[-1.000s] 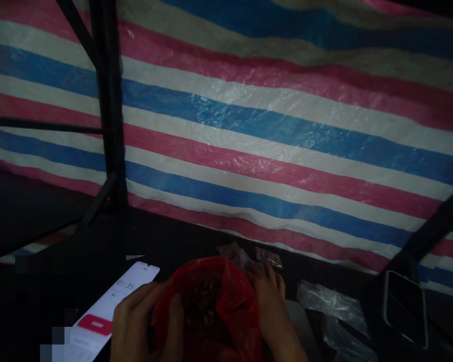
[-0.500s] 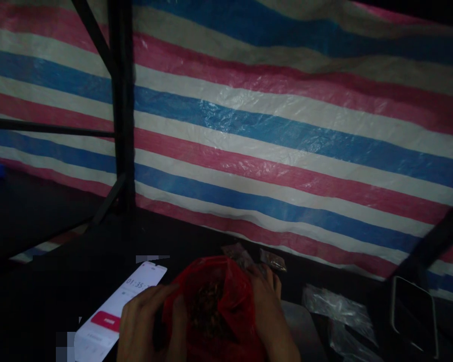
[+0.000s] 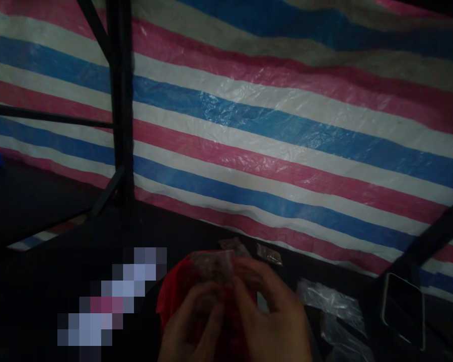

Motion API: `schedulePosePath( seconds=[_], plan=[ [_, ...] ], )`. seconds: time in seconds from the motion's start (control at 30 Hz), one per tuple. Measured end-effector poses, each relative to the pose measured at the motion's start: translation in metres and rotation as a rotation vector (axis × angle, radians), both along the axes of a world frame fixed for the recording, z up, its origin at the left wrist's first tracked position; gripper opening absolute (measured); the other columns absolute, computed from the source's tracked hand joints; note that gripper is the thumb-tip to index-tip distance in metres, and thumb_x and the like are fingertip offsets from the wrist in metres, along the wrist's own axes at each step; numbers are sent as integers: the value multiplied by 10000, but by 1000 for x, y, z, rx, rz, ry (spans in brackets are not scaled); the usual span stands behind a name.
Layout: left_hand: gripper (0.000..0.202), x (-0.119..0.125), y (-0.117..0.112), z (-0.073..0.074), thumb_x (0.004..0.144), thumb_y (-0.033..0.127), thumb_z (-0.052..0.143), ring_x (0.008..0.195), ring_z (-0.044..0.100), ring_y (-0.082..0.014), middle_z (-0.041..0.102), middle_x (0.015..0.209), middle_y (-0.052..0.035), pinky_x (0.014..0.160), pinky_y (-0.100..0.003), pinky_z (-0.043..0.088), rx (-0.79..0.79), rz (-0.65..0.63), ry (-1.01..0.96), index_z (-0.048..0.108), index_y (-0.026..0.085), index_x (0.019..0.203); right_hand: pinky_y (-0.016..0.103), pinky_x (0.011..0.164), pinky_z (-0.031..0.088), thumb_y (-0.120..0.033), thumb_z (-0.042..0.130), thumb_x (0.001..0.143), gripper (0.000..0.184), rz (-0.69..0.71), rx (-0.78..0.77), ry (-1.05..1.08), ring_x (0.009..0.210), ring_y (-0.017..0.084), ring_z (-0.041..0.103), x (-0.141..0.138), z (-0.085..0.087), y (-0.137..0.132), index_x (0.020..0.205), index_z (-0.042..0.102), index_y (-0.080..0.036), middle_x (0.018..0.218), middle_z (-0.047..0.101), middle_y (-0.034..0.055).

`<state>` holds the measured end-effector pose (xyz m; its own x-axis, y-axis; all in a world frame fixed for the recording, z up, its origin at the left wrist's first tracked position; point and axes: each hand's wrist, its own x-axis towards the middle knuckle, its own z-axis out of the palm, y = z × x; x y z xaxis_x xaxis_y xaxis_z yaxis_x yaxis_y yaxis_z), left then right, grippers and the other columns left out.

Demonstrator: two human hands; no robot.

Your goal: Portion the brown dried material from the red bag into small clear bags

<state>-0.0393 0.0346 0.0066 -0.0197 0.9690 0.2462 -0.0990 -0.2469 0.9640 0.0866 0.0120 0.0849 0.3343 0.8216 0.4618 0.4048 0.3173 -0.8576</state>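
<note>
"What is gripped?"
"A small clear packet is pinched by the right hand above a red plastic bag, partly hiding it; the left hand is set at the packet's lower edge; whether its grip is closed cannot be told."
"And around?"
"Any writing on a bright patch is obscured by pixelation; rightward, clear plastic bags and a dark-screened smartphone are seen; beyond, small packets are backed by striped sheeting."

red bag; red-white-blue striped sheet

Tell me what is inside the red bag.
Of the red bag, only red plastic shows. The left hand, right hand and small clear bag cover its opening, so any contents cannot be seen.
</note>
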Motion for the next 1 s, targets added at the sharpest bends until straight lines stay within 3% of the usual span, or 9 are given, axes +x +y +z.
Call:
schedulePosePath(
  seconds=[0.1, 0.2, 0.33, 0.47, 0.57, 0.67, 0.77, 0.87, 1.0],
  plan=[
    [403, 3, -1, 8, 832, 652, 755, 758, 805, -246, 833, 859, -49, 681, -285, 664, -112, -44, -133, 784, 257, 911, 242, 742, 658, -140, 686, 819, 442, 86, -37, -51, 780, 194, 828, -14, -12, -5, 1189, 816, -344, 868, 846, -19],
    [357, 1, 2, 8, 829, 602, 788, 742, 791, -228, 805, 802, -34, 691, -274, 654, -90, -74, -107, 763, 248, 867, 237, 736, 659, -45, 612, 786, 652, 69, -85, -110, 750, 179, 817, -10, -22, -5, 1334, 750, -371, 820, 824, -38],
    [318, -2, 2, 0, 864, 528, 783, 864, 804, -242, 833, 959, -52, 798, -303, 665, -59, -132, -33, 786, 272, 1052, 259, 711, 657, -10, 562, 730, 776, 56, -174, -159, 746, 195, 802, -3, -27, -3, 1414, 704, -348, 861, 823, -15],
    [369, -2, 3, -4, 902, 560, 731, 1044, 791, -268, 816, 1164, -79, 951, -352, 646, -52, -154, -29, 800, 294, 1149, 302, 746, 645, -28, 557, 734, 751, 24, -205, -118, 803, 220, 797, -10, -25, 0, 1401, 715, -334, 969, 835, 17],
    [325, -3, 7, -4, 910, 549, 720, 1140, 762, -280, 790, 1234, -81, 1001, -362, 628, 2, -152, -38, 820, 301, 1094, 283, 796, 625, -17, 557, 745, 744, 129, -221, -5, 875, 201, 791, -14, -22, 3, 1392, 709, -351, 1016, 829, -1],
    [228, -11, 13, -6, 951, 468, 680, 1230, 721, -266, 759, 1289, -66, 1034, -339, 605, 79, -87, 23, 831, 317, 1032, 269, 813, 603, -21, 636, 742, 683, 136, -252, 73, 796, 176, 757, -13, -21, 5, 1337, 736, -341, 889, 800, -33],
    [219, -22, 17, -6, 958, 393, 637, 1165, 738, -258, 766, 1205, -71, 941, -307, 633, 198, 28, 130, 837, 310, 924, 266, 743, 594, -72, 711, 758, 553, 61, -232, 79, 694, 178, 721, -12, -22, 6, 1272, 765, -267, 734, 743, -42],
    [216, -27, 16, -1, 925, 396, 651, 1061, 753, -267, 772, 1079, -82, 906, -329, 638, 262, 135, 214, 828, 292, 857, 285, 727, 599, -171, 703, 851, 420, -24, -127, -6, 729, 196, 737, -16, -26, 7, 1263, 752, -237, 826, 773, 1],
    [303, -22, 15, 2, 842, 553, 762, 945, 778, -284, 797, 1016, -84, 837, -385, 657, -80, 44, 28, 797, 266, 933, 305, 875, 594, -123, 600, 920, 366, -90, -19, -146, 928, 199, 762, -22, -34, 11, 1214, 756, -276, 1112, 790, 46]
  ],
)
